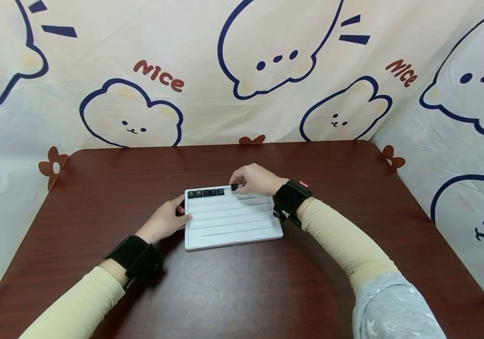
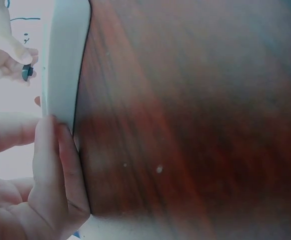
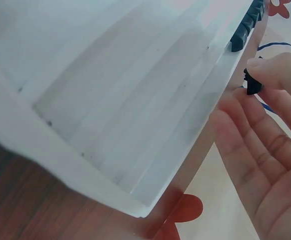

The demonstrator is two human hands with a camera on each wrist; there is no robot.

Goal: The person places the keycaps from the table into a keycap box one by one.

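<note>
A white ridged tray [image 1: 233,219] lies on the table, with several black keycaps [image 1: 205,193] lined up along the left part of its top row. My left hand [image 1: 165,220] grips the tray's left edge, the thumb on its top face and fingers at its side. Above the far edge, my right hand [image 1: 258,180] pinches a single black keycap [image 3: 253,84] between thumb and fingertip. That keycap is apart from the row, to its right. In the right wrist view, the nearer ridges of the tray [image 3: 85,100] carry no keycaps.
The dark brown wooden table [image 1: 242,292] extends around the tray on every side. Behind it hangs a pale curtain [image 1: 208,113] with cartoon animals and flowers, which also runs along the left and right sides. Each wrist wears a black strap [image 1: 137,258].
</note>
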